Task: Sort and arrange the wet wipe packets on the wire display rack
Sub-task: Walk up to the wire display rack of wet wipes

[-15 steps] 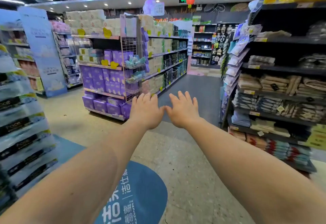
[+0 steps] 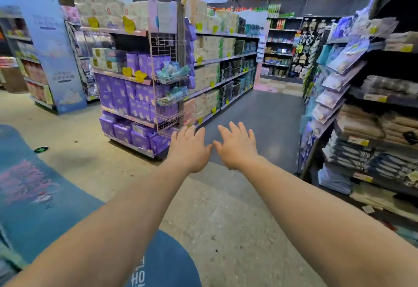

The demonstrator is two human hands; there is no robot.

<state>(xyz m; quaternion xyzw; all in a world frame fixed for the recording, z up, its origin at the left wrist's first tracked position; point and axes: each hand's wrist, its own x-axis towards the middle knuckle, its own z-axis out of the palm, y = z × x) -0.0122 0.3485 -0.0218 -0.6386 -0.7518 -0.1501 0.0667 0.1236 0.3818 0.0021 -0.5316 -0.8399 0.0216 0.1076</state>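
Task not started, by the look of it. Both hands are out in front, empty, well short of the rack (image 2: 168, 76). Left hand (image 2: 188, 148): fingers straight and slightly spread, palm down, holding nothing. Right hand (image 2: 237, 147): same, fingers splayed, nothing held. Thumbs nearly touch.

Rack: pale pink wire grid on the end of the purple-stocked shelf (image 2: 126, 96), left of the aisle. Several wire baskets are stacked down it. Upper two baskets hold the packets (image 2: 173, 72), teal and white, heaped loosely at mixed angles, not in rows. Lower baskets look near empty, too blurred to be sure.

Left to do: everything. Approach, pull packets, group, restack.
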